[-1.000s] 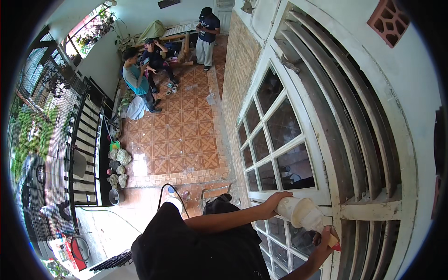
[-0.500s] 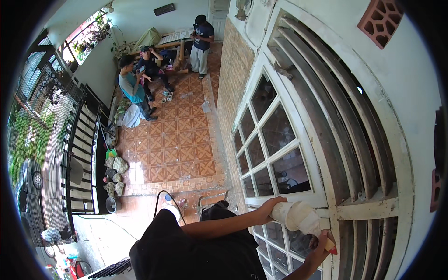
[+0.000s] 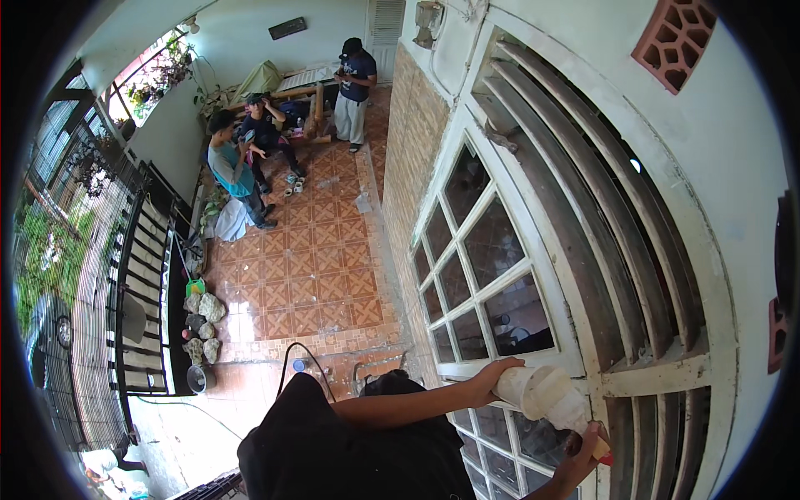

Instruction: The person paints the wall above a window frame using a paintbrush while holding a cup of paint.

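My left hand point(image 3: 492, 383) reaches in from the left, its fingers wrapped round a whitish, paint-smeared plastic tub point(image 3: 518, 388). The tub is tilted on its side, with pale white material point(image 3: 565, 407) at its right end. Just below and to the right, my right hand point(image 3: 581, 457) is closed round a tool with a yellow and red handle point(image 3: 602, 452). The tool's working end is hidden, so whether it is a brush or a scraper cannot be told. Both hands are in front of the white door frame, beneath the wooden louvres point(image 3: 583, 192).
A white glass-paned door point(image 3: 492, 267) stands along the right. A black metal railing point(image 3: 142, 308), rocks point(image 3: 208, 308) and a bucket point(image 3: 200, 379) line the left. Three people point(image 3: 233, 171) are at the far end of the tiled floor point(image 3: 292, 275). A black cable point(image 3: 292, 354) loops nearby.
The view has shifted slightly. My left hand and the tub have moved a little to the right, and my right hand has come slightly lower and rightward with the tool.
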Tool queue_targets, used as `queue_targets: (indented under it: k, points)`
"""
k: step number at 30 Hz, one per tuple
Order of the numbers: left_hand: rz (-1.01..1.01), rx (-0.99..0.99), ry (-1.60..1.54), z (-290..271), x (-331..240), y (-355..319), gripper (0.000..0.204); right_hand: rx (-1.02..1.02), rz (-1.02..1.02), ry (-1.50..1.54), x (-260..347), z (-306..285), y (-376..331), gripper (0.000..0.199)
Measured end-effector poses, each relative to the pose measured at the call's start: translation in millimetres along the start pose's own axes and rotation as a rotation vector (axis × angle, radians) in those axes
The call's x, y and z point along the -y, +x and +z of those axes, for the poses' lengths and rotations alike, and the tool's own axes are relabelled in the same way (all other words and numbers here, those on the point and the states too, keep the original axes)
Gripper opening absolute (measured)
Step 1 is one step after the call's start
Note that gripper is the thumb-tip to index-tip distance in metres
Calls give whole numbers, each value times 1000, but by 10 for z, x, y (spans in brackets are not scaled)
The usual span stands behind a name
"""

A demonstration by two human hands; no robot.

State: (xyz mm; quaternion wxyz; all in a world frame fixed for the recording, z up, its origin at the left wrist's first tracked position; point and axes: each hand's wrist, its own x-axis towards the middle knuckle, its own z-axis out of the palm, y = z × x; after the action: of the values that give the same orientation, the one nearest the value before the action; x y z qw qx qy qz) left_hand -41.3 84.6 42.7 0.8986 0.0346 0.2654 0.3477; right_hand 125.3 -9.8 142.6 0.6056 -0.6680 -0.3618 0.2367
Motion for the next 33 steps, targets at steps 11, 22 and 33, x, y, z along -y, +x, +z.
queue_targets:
  k: [11,22,33]
  points:
    - [-69,45,26,-112,50,144,32,-19,35,10,-96,-27,11,25]
    - [-103,35,59,-150,18,259,33,-165,41,-1,-192,-28,-32,29]
    - [-134,56,40,-175,6,287,33,-185,44,-5,-157,41,-58,31]
